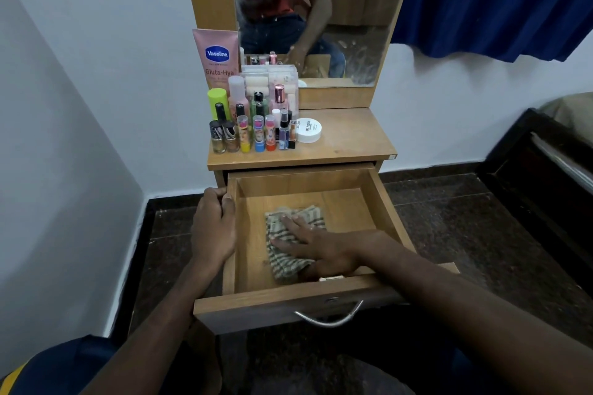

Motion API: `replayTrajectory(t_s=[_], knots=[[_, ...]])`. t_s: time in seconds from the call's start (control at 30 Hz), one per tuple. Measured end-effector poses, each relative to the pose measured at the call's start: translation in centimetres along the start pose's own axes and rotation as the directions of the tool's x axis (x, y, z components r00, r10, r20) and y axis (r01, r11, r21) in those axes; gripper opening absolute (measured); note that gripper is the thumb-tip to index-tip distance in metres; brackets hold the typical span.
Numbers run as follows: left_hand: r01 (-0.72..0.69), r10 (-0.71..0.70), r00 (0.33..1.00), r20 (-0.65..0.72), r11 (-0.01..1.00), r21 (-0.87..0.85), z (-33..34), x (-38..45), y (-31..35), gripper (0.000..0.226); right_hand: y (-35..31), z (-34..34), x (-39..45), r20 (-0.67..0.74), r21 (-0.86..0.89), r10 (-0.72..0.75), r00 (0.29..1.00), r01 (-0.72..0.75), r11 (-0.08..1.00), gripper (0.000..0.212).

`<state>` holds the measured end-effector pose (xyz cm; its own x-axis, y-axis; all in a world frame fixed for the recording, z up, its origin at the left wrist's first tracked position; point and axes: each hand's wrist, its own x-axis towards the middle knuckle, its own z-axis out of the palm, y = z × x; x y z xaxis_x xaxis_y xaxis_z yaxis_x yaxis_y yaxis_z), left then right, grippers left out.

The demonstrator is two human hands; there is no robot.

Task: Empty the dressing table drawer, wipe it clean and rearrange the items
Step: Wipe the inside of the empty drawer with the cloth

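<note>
Fingers of the right hand lie straight, pressing the striped cloth flat onto the drawer floor, unwiped wood extending rightward; the left hand grips the left wall.

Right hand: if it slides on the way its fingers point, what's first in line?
The right hand, flat on the striped cloth, points toward the open wooden drawer's left wall, so probably that wall, near where the left hand grips it.
</note>
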<state>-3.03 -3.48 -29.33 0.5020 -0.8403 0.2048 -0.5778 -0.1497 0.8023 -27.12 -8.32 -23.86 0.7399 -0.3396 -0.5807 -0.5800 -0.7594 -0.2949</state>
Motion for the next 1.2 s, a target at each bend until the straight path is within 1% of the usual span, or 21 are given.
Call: replayTrajectory(t_s=[0.13, 0.2, 0.3, 0.4, 0.53, 0.57, 0.6, 0.63, 0.67, 0.7, 0.73, 0.83, 0.9, 0.97, 1.03, 1.07, 1.1, 1.13, 1.17, 1.2], knots=[[-0.015, 0.015, 1.000, 0.013, 1.000, 0.026, 0.0, 0.2, -0.1, 0.020, 1.5, -0.8, 1.8, -0.075, -0.015, -0.055, 0.996, 0.054, 0.998, 0.072], [-0.025, 0.024, 0.999, 0.022, 0.999, 0.033, -0.1, 0.2, -0.1, 0.019, 2.6, -1.1, 1.7, -0.110, 0.011, -0.012, 0.994, 0.014, 1.000, 0.071], [-0.029, 0.028, 0.999, 0.023, 0.999, 0.040, -0.1, 0.1, -0.1, 0.019, 5.1, -1.2, 0.9, -0.159, 0.031, 0.141, 0.977, -0.138, 0.990, 0.080], [-0.040, 0.040, 0.999, 0.019, 0.999, 0.027, -0.1, 0.1, -0.1, 0.019, 6.8, -0.8, -0.3, -0.113, 0.007, 0.314, 0.943, -0.316, 0.949, 0.094], [-0.037, 0.036, 0.999, 0.020, 0.999, 0.010, -0.1, 0.0, -0.3, 0.020, 4.7, 0.5, -1.1, -0.151, 0.058, 0.559, 0.815, -0.557, 0.828, 0.098], [-0.037, 0.037, 0.999, 0.020, 0.999, 0.006, -0.1, 0.0, -0.3, 0.020, 3.8, 0.4, -1.0, -0.128, 0.052, 0.591, 0.796, -0.590, 0.806, 0.096], [-0.035, 0.035, 0.999, 0.022, 0.999, 0.002, -0.1, 0.0, -0.3, 0.021, 2.8, -0.1, -1.1, -0.083, 0.031, 0.599, 0.796, -0.599, 0.800, 0.089], [-0.034, 0.034, 0.999, 0.023, 0.999, 0.000, -0.2, -0.1, -0.3, 0.021, 2.0, -0.8, -1.4, -0.050, -0.007, 0.584, 0.811, -0.585, 0.811, 0.075], [-0.030, 0.030, 0.999, 0.024, 1.000, -0.001, -0.2, -0.1, -0.3, 0.022, 1.4, -1.7, -1.9, -0.027, -0.056, 0.555, 0.831, -0.556, 0.830, 0.056], [-0.026, 0.026, 0.999, 0.024, 1.000, 0.001, -0.2, 0.0, -0.2, 0.022, 1.1, -2.5, -2.8, -0.022, -0.101, 0.528, 0.849, -0.527, 0.844, 0.040], [-0.023, 0.023, 0.999, 0.023, 1.000, 0.004, -0.2, 0.0, -0.3, 0.022, 1.0, -2.9, -3.7, -0.011, -0.138, 0.513, 0.859, -0.509, 0.850, 0.032], [-0.016, 0.016, 1.000, 0.014, 1.000, 0.014, -0.1, 0.0, -0.3, 0.022, 0.9, -2.4, -6.7, 0.003, -0.225, 0.511, 0.860, -0.497, 0.838, 0.028], [-0.014, 0.014, 1.000, 0.006, 1.000, 0.023, 0.0, 0.1, -0.2, 0.022, 0.9, -1.5, -7.5, -0.041, -0.219, 0.529, 0.848, -0.524, 0.823, 0.028], [-0.023, 0.023, 1.000, -0.005, 0.999, 0.024, 0.0, 0.0, -0.1, 0.022, 0.4, -1.6, -8.0, -0.043, -0.125, 0.527, 0.849, -0.528, 0.840, 0.028], [-0.018, 0.018, 1.000, -0.013, 0.999, 0.029, 0.1, 0.0, 0.1, 0.021, -0.3, -2.2, -8.0, -0.028, 0.021, 0.461, 0.887, -0.460, 0.887, 0.028], [-0.013, 0.014, 1.000, -0.016, 0.999, 0.030, 0.1, 0.0, 0.1, 0.020, -0.7, -2.5, -7.8, -0.022, 0.143, 0.410, 0.912, -0.403, 0.904, 0.028], [-0.009, 0.010, 1.000, -0.019, 1.000, 0.029, 0.1, 0.0, 0.1, 0.019, -1.2, -2.5, -7.5, -0.024, 0.331, 0.349, 0.937, -0.322, 0.887, 0.027], [-0.006, 0.007, 1.000, -0.020, 1.000, 0.028, 0.2, 0.1, 0.0, 0.018, -1.8, -2.5, -7.2, -0.032, 0.559, 0.309, 0.951, -0.239, 0.794, 0.024], [-0.004, 0.004, 1.000, -0.017, 1.000, 0.024, 0.2, 0.1, -0.1, 0.018, -2.4, -2.4, -6.9, -0.043, 0.762, 0.281, 0.959, -0.151, 0.630, 0.022], [-0.002, 0.002, 1.000, -0.014, 1.000, 0.019, 0.2, 0.1, -0.1, 0.018, -2.7, -2.3, -6.6, -0.051, 0.900, 0.265, 0.963, -0.071, 0.431, 0.022]])
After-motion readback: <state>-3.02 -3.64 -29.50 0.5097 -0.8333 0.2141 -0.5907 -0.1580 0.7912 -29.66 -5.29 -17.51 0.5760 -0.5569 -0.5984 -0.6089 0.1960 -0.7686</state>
